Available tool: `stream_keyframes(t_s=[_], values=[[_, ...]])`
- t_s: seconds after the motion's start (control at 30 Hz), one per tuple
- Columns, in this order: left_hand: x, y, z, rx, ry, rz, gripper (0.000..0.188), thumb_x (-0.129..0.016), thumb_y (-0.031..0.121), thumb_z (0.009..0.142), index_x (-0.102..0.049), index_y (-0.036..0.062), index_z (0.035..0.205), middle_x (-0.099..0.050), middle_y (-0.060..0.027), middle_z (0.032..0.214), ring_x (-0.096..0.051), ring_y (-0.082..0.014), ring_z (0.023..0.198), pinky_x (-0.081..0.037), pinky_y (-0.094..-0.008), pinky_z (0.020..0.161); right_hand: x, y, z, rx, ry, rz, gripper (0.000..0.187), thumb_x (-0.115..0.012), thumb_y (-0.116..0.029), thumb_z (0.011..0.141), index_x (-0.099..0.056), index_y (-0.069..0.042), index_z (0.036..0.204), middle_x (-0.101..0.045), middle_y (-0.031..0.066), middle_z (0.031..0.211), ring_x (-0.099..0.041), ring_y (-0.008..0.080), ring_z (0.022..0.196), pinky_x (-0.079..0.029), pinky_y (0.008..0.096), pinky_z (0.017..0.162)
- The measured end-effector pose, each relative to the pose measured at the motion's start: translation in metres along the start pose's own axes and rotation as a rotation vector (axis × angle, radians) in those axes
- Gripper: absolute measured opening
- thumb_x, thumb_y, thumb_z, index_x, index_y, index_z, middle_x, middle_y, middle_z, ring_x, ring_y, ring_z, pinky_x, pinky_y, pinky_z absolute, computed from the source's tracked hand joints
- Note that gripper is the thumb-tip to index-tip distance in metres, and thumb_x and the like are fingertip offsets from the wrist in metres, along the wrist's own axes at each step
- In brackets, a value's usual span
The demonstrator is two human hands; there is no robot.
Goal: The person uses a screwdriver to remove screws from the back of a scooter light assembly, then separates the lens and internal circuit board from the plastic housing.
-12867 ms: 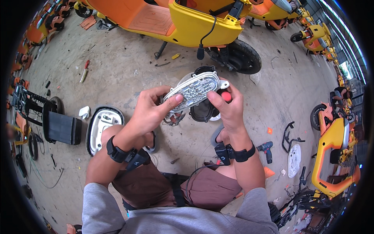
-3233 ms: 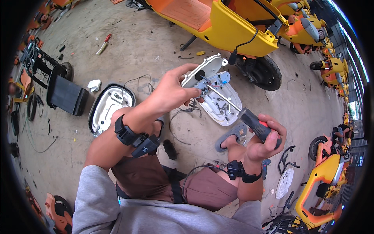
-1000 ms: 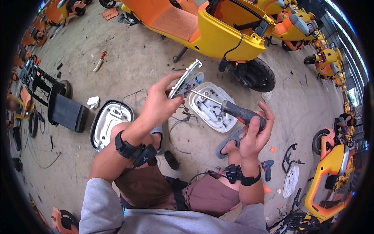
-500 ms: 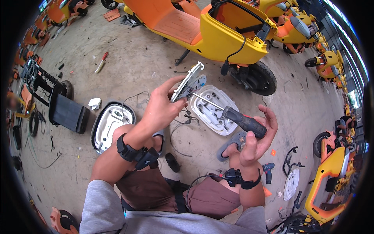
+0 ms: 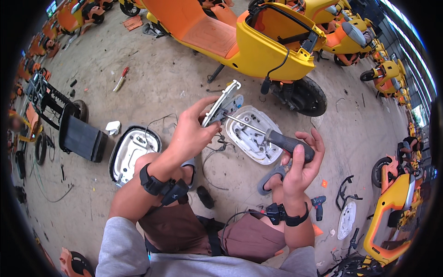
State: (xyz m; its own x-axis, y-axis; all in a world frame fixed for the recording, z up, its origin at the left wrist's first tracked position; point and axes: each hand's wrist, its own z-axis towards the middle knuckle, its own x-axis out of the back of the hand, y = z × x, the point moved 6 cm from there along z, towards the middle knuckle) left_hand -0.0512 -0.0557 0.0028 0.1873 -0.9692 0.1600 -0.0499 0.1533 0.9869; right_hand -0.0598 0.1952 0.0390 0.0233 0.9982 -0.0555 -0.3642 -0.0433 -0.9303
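My left hand (image 5: 191, 131) grips a flat white panel (image 5: 221, 102) by its edge, holding it tilted up off the floor. A grey part with a round disc (image 5: 236, 102) is fixed to the panel's right face. In my right hand (image 5: 302, 161) lies the thick black-and-red handle of a screwdriver (image 5: 290, 143), its fingers curled round the end. The steel shaft points up and left, its tip against the grey part; the exact contact is too small to make out. Below the shaft, a white tray-like cover (image 5: 251, 152) rests on the floor with small dark parts in it.
A yellow-orange scooter (image 5: 272, 51) stands ahead. Left of me lie a second white cover with a black rim (image 5: 114, 166) and a black box (image 5: 83, 138) on a frame. A cordless drill (image 5: 318, 205) is by my right wrist. A red-handled tool (image 5: 122, 78) lies farther off.
The panel, my left hand and the screwdriver have shifted slightly downward in view. My right fingers have closed further round the handle, the thumb now pressed on it.
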Motion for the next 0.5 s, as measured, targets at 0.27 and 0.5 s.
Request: stream_keyframes(t_s=[0.27,0.5], values=[[-0.0007,0.0011,0.0004,-0.009,0.005,0.018,0.052,-0.06,-0.002,0.082,-0.047,0.0036,0.132,-0.069,-0.0096,0.094,-0.069,-0.0129,0.08,-0.051,-0.0236,0.052,0.0048,0.0087,0.0033,0.064,-0.056,0.101,0.033,-0.05,-0.008,0.097,-0.041,-0.002,0.128,-0.055,0.016,0.114,-0.057,0.011,0.06,-0.048,0.0216,0.054],[-0.0026,0.0036,-0.0008,-0.005,-0.003,-0.013,0.052,-0.06,-0.002,0.082,-0.047,0.003,0.132,-0.069,-0.0093,0.092,-0.069,-0.0127,0.079,-0.05,-0.0231,0.052,0.0065,0.0028,0.0007,0.143,-0.002,0.07,0.028,-0.05,-0.008,0.096,-0.043,0.0,0.121,-0.058,0.0155,0.11,-0.059,0.0126,0.064,-0.05,0.0234,0.055]])
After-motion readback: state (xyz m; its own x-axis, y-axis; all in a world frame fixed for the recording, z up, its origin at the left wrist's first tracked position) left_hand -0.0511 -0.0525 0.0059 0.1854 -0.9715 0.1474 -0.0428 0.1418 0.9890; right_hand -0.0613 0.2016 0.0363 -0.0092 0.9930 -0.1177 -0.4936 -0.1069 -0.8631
